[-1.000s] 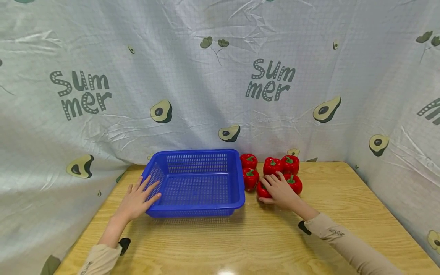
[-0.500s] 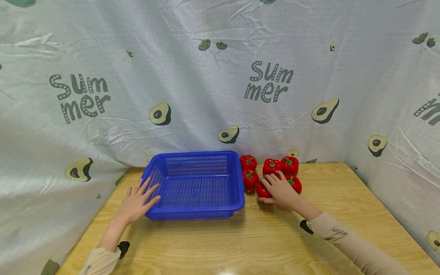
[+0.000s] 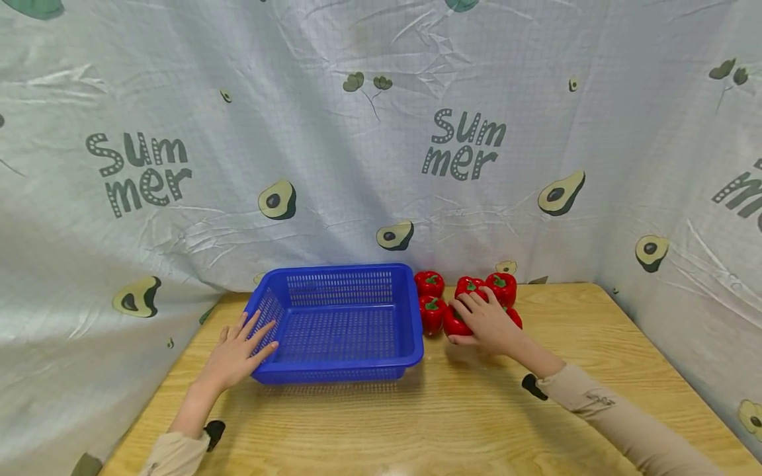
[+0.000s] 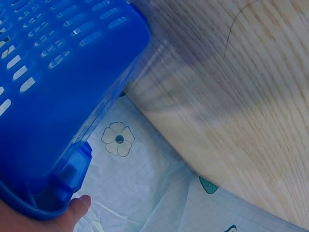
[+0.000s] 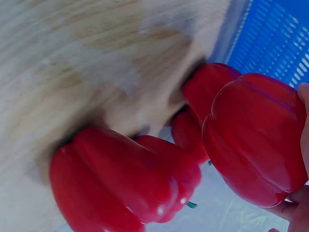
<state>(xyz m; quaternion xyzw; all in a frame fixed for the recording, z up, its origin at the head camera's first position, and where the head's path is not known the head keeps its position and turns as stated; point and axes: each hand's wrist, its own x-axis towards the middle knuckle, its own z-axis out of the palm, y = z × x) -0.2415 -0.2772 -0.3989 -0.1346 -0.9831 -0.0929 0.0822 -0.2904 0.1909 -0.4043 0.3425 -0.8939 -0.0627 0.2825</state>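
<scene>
My right hand point(image 3: 487, 322) grips a red bell pepper point(image 3: 454, 322), fingers over its top and thumb at its near side. In the right wrist view this bell pepper point(image 5: 256, 140) is held above the table, higher than its neighbours. Spread fingers of my left hand point(image 3: 231, 357) rest on the left rim of a blue plastic basket point(image 3: 339, 364), whose slotted inside holds nothing. Two more red peppers stand along the basket's right side, one pepper point(image 3: 432, 322) nearer and one pepper point(image 3: 429, 283) farther. Behind my right hand are others, including a pepper point(image 3: 502, 291) at the back.
The wooden table point(image 3: 381, 430) carries everything. A white curtain point(image 3: 333, 165) printed with avocados and lettering hangs behind and at both sides. One pepper point(image 3: 515, 318) is mostly hidden by my right hand.
My right hand has risen slightly with the bell pepper in its grip, and now covers more of the pepper behind it. The left hand stays on the rim. The head view has tilted a little.
</scene>
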